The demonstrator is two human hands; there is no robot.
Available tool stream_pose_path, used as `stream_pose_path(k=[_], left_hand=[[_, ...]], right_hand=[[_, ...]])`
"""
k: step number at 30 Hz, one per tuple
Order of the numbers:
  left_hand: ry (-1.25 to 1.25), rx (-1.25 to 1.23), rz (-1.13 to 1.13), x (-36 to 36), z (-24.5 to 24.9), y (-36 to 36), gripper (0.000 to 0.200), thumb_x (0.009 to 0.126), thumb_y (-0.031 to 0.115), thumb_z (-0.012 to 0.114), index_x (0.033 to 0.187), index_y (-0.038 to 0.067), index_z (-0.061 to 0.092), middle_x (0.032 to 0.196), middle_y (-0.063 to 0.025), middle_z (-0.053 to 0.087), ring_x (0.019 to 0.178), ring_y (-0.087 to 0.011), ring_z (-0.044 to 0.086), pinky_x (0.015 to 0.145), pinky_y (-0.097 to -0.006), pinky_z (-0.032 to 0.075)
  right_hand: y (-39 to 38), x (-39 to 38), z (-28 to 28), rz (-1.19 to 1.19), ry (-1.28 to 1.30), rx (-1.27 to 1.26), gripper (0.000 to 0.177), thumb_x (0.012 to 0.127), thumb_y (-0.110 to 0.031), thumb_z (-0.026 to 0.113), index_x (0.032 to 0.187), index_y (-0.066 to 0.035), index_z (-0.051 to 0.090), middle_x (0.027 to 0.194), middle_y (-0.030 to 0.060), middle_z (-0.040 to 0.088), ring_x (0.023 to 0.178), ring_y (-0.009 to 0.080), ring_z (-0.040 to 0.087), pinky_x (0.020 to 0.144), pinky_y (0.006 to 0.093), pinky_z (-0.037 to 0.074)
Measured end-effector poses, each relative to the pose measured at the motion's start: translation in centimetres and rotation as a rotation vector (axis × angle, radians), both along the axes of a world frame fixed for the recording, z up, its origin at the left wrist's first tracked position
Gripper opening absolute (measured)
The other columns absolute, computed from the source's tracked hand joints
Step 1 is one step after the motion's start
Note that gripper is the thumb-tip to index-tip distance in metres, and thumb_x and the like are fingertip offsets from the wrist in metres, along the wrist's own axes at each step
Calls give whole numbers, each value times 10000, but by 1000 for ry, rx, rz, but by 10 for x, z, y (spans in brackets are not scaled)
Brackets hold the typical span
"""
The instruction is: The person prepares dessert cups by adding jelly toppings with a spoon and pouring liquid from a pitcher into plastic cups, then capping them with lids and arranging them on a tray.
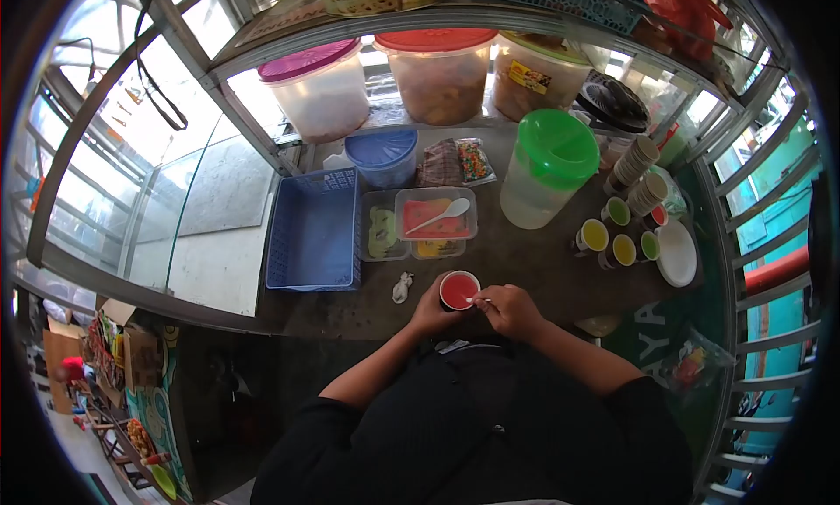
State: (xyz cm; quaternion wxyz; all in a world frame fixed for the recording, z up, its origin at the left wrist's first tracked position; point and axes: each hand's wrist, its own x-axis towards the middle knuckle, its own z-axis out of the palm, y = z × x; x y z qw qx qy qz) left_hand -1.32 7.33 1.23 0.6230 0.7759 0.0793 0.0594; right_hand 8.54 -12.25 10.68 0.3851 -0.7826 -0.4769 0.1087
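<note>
At the counter's front edge, my left hand point(430, 314) is wrapped round a small paper cup point(459, 291) holding red contents. My right hand point(510, 311) pinches the handle of a small white utensil point(475, 300) at the cup's right rim; its far end is hard to make out. Just beyond the cup, a clear container point(466, 227) with red contents has a white spoon point(449, 213) lying across it. Beside and partly beneath it are clear containers with green point(382, 234) and yellow point(435, 248) contents. A crumpled white tissue point(402, 288) lies left of my left hand.
A blue basket point(317, 273) stands at the left. To the right are a green-lidded pitcher point(541, 185), several filled cups point(594, 235), stacked paper cups point(637, 161) and white plates point(676, 254). Large lidded tubs point(437, 80) line the back, under a shelf rail point(420, 24).
</note>
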Motion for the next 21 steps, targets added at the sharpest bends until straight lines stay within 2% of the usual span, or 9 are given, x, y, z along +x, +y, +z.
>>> stream_pose_path(k=[3,6,12,21], left_hand=[[-55,-8,63,-3,6,-6,835,697,219,907,1393,37,483,1322,-145,611,1241,-267,608,1043,-384,478],[-94,-20,70,-1,10,-8,872,687,246,928,1400,43,471,1314,-141,617,1232,-261,615,1038,-384,485],[-51,-40,12,5,19,-4,879,674,253,939,1393,49,476,1290,-138,637,1215,-252,626,1036,-379,490],[-106,11,38,12,12,-14,831,678,251,919,1358,45,489,1254,-135,646,1193,-248,634,1019,-372,495]], right_hand=[[5,-3,-2,-58,146,127,189,977,-203,628,996,-37,718,912,155,721,825,381,680,799,454,530],[7,6,11,-63,161,102,202,989,-205,609,1023,-34,710,936,162,721,856,385,683,807,463,529],[6,25,32,29,36,53,204,985,-203,600,1038,-40,711,965,169,723,900,382,684,794,464,532],[13,34,19,47,-75,35,197,944,-248,652,1012,-77,722,938,125,737,868,341,698,772,452,509]])
